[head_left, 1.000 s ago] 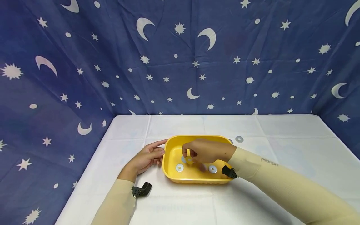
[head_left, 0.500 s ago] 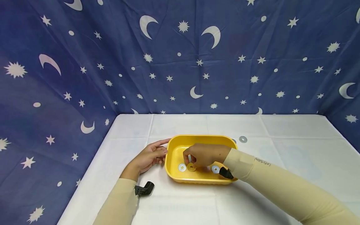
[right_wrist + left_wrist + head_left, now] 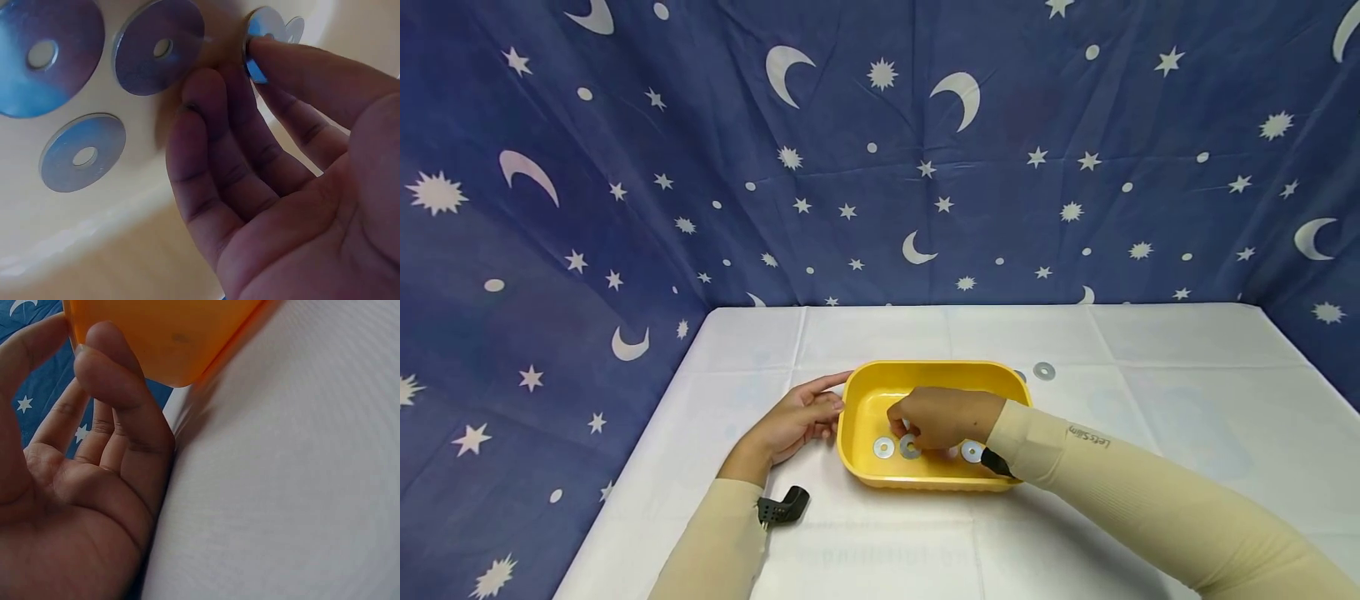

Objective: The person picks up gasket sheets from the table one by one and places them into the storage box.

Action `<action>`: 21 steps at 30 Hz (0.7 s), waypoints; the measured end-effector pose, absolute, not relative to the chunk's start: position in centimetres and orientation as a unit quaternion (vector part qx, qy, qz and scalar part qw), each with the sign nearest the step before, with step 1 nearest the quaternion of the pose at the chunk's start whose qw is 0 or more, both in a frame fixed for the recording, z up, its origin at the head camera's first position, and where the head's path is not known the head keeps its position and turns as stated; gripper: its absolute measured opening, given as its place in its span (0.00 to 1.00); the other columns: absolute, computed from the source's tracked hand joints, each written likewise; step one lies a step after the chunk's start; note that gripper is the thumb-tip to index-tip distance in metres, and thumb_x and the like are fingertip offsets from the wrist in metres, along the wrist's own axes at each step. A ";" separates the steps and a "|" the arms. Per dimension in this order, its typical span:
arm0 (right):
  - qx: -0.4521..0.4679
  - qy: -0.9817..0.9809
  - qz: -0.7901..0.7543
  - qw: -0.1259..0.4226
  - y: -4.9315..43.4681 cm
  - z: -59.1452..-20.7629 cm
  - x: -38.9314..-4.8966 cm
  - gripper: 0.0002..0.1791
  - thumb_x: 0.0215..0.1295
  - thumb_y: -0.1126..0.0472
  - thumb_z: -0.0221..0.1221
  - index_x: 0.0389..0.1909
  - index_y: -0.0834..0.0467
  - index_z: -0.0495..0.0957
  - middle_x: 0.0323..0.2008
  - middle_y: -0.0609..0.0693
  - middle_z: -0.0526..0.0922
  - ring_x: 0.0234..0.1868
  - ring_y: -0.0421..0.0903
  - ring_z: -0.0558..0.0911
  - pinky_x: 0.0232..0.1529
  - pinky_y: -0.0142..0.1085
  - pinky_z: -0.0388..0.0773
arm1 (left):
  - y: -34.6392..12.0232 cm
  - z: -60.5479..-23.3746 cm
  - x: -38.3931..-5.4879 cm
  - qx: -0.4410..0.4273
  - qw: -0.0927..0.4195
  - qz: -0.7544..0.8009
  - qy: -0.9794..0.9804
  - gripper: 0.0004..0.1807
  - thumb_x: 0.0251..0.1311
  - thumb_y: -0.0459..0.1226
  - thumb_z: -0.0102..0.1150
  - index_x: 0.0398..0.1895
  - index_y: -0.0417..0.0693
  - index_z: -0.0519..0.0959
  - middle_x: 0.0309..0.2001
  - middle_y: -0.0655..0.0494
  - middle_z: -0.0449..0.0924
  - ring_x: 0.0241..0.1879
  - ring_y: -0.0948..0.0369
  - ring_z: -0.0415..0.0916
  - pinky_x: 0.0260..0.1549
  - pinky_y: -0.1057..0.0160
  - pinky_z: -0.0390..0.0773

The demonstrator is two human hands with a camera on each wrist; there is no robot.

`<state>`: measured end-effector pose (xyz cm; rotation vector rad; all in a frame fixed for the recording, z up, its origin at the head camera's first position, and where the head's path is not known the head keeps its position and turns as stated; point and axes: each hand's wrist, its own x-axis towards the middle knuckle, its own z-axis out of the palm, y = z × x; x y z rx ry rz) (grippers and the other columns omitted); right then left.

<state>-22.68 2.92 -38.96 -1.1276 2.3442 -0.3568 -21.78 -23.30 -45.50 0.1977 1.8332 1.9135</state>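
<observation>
A yellow tray [image 3: 932, 482] with rounded corners sits on the white table, several flat metal washers inside it. My left hand [image 3: 800, 423] rests at the tray's left end, index finger and thumb reaching the rim; in the left wrist view its fingertips meet the orange-looking wall. My right hand [image 3: 943, 417] is down inside the tray and pinches a washer [image 3: 910, 447] between thumb and finger, close over the tray floor. One washer [image 3: 883, 447] lies left of it, another [image 3: 972, 452] to the right. Larger-looking washers [image 3: 159, 47] show beside my right fingers in the right wrist view.
Beyond the tray's far right corner a washer [image 3: 1044, 371] lies on the white tablecloth [image 3: 850, 550]. A second washer [image 3: 1021, 376] is partly hidden by the tray rim. A blue curtain [image 3: 865, 200] with moons and stars stands behind the table and along its sides.
My right hand has lowered the pinched washer toward the near side of the tray floor, beside the left washer. The washer has turned from yellow-reflecting to grey. My left hand stays at the rim.
</observation>
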 end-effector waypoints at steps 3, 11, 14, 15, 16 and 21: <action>-0.420 0.863 -0.126 0.250 3.2 -38.9 -22.6 0.06 0.63 0.70 0.63 0.35 0.56 0.77 0.25 0.44 0.77 0.21 0.36 0.72 0.31 0.26 0.72 | -23.1 -45.5 -21.8 0.071 0.240 0.700 0.668 0.34 0.67 0.36 0.60 0.76 0.49 0.61 0.38 0.58 0.79 0.30 0.64 0.74 0.28 0.72 0.78; -0.386 0.872 -0.130 0.272 4.8 -37.2 -22.6 0.04 0.66 0.67 0.60 0.38 0.56 0.78 0.25 0.46 0.80 0.22 0.39 0.78 0.33 0.30 0.74 | -22.9 -45.3 -21.7 0.069 0.241 0.697 0.671 0.35 0.67 0.37 0.60 0.76 0.50 0.61 0.38 0.58 0.79 0.30 0.65 0.74 0.28 0.72 0.77; -0.388 0.875 -0.131 0.259 5.7 -36.4 -22.8 0.07 0.64 0.69 0.60 0.41 0.56 0.79 0.24 0.47 0.77 0.25 0.39 0.75 0.32 0.31 0.72 | -23.0 -45.2 -21.6 0.070 0.238 0.696 0.674 0.35 0.67 0.36 0.59 0.76 0.49 0.61 0.38 0.57 0.78 0.29 0.65 0.74 0.28 0.72 0.77; -0.393 0.875 -0.129 0.252 6.1 -36.2 -22.9 0.07 0.64 0.69 0.60 0.41 0.56 0.79 0.24 0.47 0.76 0.26 0.39 0.72 0.31 0.31 0.71 | -23.0 -45.2 -21.6 0.071 0.237 0.695 0.675 0.35 0.67 0.36 0.59 0.76 0.49 0.61 0.38 0.57 0.78 0.29 0.65 0.74 0.28 0.72 0.77; -0.392 0.876 -0.132 0.248 6.4 -36.0 -23.0 0.07 0.65 0.68 0.61 0.42 0.56 0.79 0.24 0.46 0.76 0.26 0.39 0.72 0.31 0.31 0.71 | -23.0 -45.2 -21.6 0.072 0.237 0.695 0.675 0.35 0.67 0.36 0.59 0.76 0.49 0.61 0.38 0.57 0.78 0.29 0.65 0.74 0.28 0.72 0.77; -0.393 0.887 -0.143 0.197 8.5 -35.3 -23.2 0.06 0.66 0.64 0.63 0.43 0.55 0.80 0.27 0.43 0.78 0.27 0.39 0.73 0.32 0.30 0.74 | -23.2 -45.3 -21.6 0.069 0.238 0.695 0.675 0.35 0.68 0.37 0.59 0.76 0.49 0.61 0.39 0.58 0.78 0.30 0.64 0.75 0.28 0.72 0.77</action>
